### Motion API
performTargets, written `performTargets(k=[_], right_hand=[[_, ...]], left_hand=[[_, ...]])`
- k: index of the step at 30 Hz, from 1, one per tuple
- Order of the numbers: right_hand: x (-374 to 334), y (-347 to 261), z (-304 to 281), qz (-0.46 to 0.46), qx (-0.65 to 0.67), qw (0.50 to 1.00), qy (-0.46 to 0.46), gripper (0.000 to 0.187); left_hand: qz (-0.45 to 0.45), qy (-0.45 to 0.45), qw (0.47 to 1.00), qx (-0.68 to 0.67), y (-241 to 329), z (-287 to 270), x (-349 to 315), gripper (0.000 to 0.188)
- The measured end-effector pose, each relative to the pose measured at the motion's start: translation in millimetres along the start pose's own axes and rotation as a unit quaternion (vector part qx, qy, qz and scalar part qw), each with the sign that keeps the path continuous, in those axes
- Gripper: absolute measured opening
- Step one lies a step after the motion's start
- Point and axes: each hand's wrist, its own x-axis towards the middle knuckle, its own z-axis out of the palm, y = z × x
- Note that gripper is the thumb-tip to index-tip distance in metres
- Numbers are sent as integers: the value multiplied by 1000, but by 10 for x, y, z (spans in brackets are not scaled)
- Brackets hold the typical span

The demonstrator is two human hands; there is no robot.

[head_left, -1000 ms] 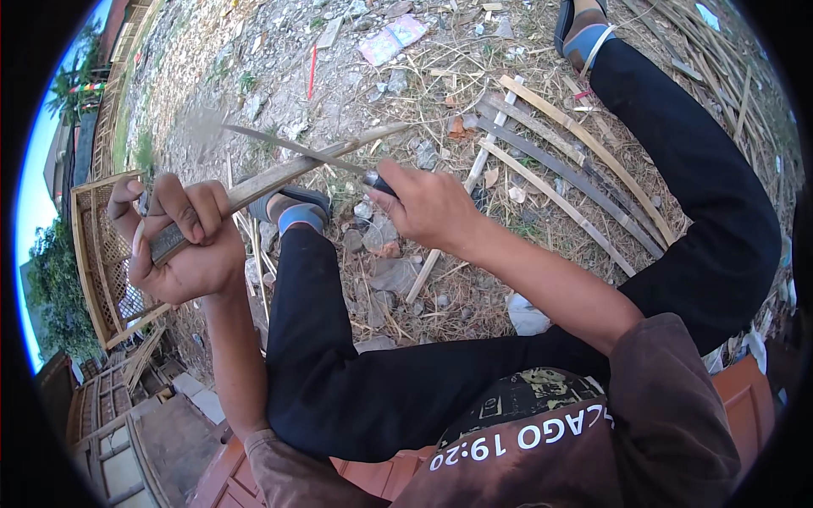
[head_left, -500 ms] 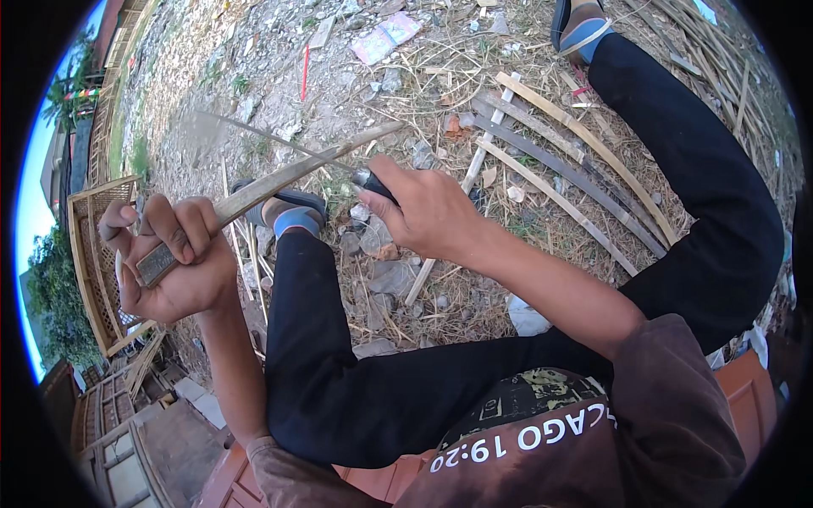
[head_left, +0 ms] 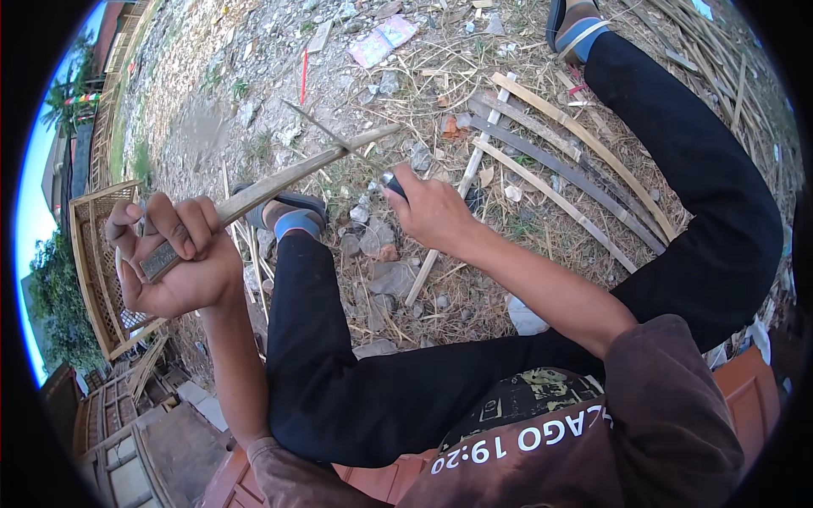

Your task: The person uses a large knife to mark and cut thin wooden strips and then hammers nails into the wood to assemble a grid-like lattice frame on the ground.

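My left hand (head_left: 193, 269) is wrapped round the butt end of a bamboo slat (head_left: 275, 190), which points up and to the right with a tapered far end. In my right hand (head_left: 434, 217) is a knife (head_left: 318, 127), gripped by its dark handle; most of that handle is hidden in my fingers. The long thin blade crosses the slat near its tapered end and looks to be touching it. Both hands are raised above the ground, the left one over by my left shin.
Several curved bamboo strips (head_left: 584, 182) lie between my legs, resting on a straight crosspiece (head_left: 461, 207). More long strips (head_left: 720, 76) are piled at the far right. Stones (head_left: 378, 240) and dry stalks litter the ground. A lattice-panelled wooden frame (head_left: 85, 271) stands at the left.
My right hand has drawn the knife back a little to the right and down, so less blade reaches past the slat. The left hand and slat have barely moved.
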Motion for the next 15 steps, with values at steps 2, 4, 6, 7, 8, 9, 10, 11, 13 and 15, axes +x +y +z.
performTargets(k=[2, 4, 6, 7, 8, 9, 10, 11, 13, 15], right_hand=[[106, 469, -101, 120, -73, 989, -43, 28], [80, 529, -115, 105, -60, 992, -41, 29], [92, 70, -208, 42, -7, 998, -39, 31], [106, -177, -213, -16, 31, 999, -15, 31], [59, -390, -193, -66, 69, 995, 10, 31], [13, -582, -219, -88, 81, 993, 10, 31], [-19, -748, -269, -113, 92, 989, 12, 31], [-35, -814, -292, -137, 102, 985, 14, 31], [9, -331, -109, -106, 106, 988, 37, 28], [52, -217, -67, -88, 76, 993, 36, 27]], left_hand=[[10, -2, 1000, 8, 48, 19, 40, 48], [8, -27, 1000, 3, -11, 67, -6, 49], [11, 13, 999, 34, 8, 170, 51, 45], [15, 48, 997, 54, 9, 220, 93, 44], [13, 83, 994, 71, -29, 266, 108, 43], [21, 118, 988, 95, -52, 331, 120, 40], [21, 131, 986, 96, -54, 329, 122, 39], [20, 145, 984, 98, -53, 321, 119, 38], [14, 150, 984, 95, -24, 331, 132, 35], [8, 136, 987, 90, 15, 292, 130, 32]])
